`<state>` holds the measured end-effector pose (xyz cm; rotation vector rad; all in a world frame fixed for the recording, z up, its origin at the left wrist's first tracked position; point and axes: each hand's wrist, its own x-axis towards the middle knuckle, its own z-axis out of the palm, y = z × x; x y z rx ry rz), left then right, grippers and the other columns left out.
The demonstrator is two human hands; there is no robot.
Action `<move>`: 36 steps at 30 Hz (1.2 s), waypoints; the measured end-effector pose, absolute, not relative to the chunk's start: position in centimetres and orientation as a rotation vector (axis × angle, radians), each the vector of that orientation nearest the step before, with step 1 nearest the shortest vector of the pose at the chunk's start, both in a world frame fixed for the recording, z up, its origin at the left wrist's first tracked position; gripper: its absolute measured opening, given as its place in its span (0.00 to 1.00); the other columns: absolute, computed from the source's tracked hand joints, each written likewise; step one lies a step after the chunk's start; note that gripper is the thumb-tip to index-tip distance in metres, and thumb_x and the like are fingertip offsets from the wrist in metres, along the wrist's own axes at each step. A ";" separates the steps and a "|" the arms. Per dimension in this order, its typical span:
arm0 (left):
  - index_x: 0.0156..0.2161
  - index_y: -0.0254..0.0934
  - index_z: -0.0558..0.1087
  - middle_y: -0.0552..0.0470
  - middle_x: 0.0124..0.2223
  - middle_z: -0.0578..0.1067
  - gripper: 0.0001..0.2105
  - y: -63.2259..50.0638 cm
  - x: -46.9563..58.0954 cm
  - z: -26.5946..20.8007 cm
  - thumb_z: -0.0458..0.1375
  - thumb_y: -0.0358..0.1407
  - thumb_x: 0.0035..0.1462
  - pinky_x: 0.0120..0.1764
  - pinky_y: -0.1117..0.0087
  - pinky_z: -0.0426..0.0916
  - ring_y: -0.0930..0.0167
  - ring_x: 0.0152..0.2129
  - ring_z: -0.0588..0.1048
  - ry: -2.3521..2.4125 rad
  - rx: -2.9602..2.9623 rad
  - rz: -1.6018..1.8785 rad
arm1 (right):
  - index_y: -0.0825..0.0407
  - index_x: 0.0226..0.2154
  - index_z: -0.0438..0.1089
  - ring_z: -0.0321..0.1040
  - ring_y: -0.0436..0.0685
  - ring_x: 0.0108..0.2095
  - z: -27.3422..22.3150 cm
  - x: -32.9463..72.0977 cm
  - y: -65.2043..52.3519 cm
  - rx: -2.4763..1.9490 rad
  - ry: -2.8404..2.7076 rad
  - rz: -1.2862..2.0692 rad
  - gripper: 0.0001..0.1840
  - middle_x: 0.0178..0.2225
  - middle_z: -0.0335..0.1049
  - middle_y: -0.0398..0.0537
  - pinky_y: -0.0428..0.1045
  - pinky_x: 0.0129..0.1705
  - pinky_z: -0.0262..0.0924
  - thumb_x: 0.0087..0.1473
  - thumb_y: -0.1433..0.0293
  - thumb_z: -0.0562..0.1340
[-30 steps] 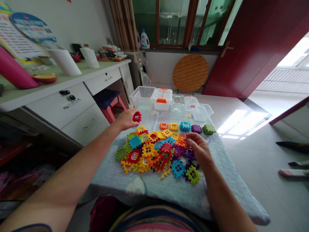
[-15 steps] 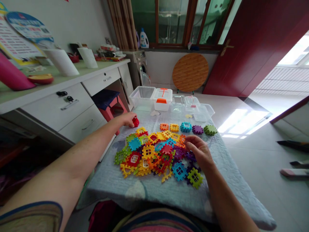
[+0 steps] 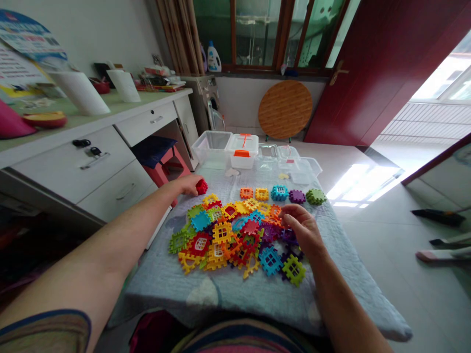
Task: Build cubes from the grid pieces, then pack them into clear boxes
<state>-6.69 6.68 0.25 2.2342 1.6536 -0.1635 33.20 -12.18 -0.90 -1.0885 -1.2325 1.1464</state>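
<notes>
My left hand is closed around red building pieces at the left side of the table, beyond the heap. Part of the red pieces is hidden by the fingers. My right hand hovers at the heap's right edge, its fingers loosely curved and slightly apart, with nothing visible in them. Near its fingertips lie orange pieces and purple pieces. The mixed heap of notched plastic pieces includes a yellow window piece, a blue window piece and a green window piece.
Behind the heap is a row of sorted orange, yellow, blue, purple and green pieces. Clear plastic boxes and an orange-latched box stand at the far edge. A stool is left of the table.
The view has shifted slightly to the right. My left hand still holds the red pieces in the same area, and my right hand stays beside the heap.
</notes>
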 end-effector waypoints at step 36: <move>0.50 0.36 0.70 0.41 0.55 0.69 0.25 -12.7 -3.4 -3.0 0.48 0.54 0.60 0.60 0.55 0.58 0.58 0.54 0.67 1.741 2.182 0.994 | 0.50 0.51 0.66 0.66 0.62 0.46 -0.9 39.2 -12.9 -1.530 -2.104 0.521 0.27 0.45 0.69 0.52 0.59 0.51 0.60 0.49 0.59 0.67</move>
